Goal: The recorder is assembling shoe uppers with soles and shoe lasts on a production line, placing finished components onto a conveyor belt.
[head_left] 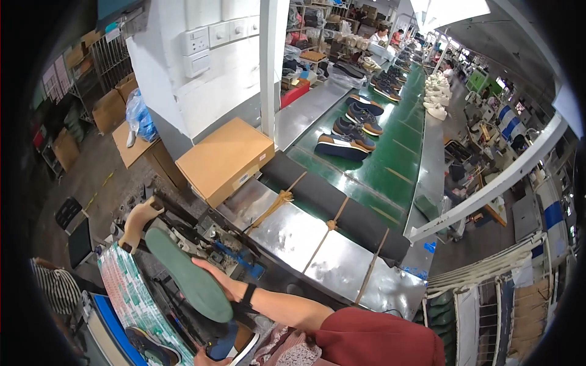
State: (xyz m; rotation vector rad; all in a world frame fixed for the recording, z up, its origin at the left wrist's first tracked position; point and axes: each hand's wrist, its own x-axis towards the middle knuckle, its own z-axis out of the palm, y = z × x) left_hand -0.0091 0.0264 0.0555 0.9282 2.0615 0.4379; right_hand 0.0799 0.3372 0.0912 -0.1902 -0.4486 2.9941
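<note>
My right hand point(219, 282), with a black band on its wrist, is closed on the edge of a long green insole point(186, 274). The insole is tilted, with its broad flat face showing. At the lower edge my left hand point(210, 359) is partly cut off, its fingers closed at a blue and brown shoe point(227, 343) with a white sole edge. Part of that shoe is hidden below the insole and my arm. Another dark shoe point(149, 346) lies left of it, by a green and white patterned sheet point(131, 283).
A tan shoe last point(139, 221) stands on machinery beyond the insole. A cardboard box point(226, 160) sits by the white pillar point(207, 91). Several shoes point(351, 131) rest on the green conveyor point(372, 177), behind a metal plate point(317, 235). A striped sleeve point(58, 283) shows at far left.
</note>
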